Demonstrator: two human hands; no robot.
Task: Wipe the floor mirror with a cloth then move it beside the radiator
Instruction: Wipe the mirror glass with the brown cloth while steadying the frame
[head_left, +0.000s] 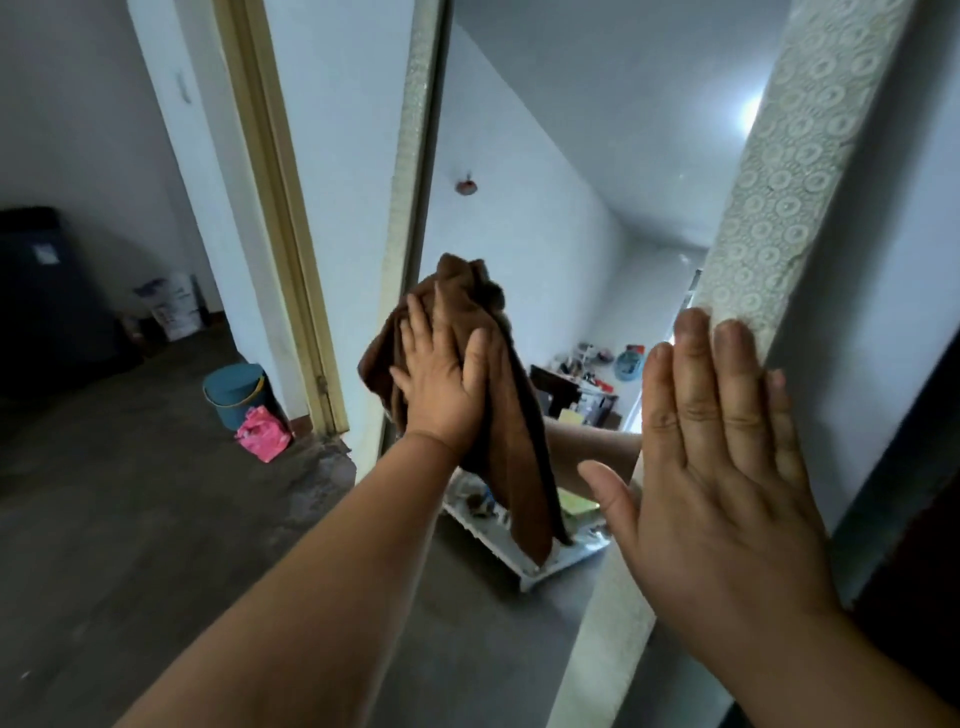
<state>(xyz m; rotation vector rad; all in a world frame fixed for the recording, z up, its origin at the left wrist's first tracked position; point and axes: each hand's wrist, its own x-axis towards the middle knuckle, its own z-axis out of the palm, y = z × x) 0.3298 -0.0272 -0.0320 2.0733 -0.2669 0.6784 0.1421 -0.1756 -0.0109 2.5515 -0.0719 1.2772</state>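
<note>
Both hands on mirror: left hand presses cloth

A cream door frame runs up the left half of the view. Just left of its foot, a teal bucket stands on the dark floor, a crumpled pink bag touching its near side. Farther left of the frame, through the doorway, sit a white printed sack and a large dark bin

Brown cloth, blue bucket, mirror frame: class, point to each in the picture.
brown cloth (524, 467), head view, hanging lower fold.
blue bucket (236, 395), head view, outer side wall.
mirror frame (795, 150), head view, patterned right-hand strip.
</note>
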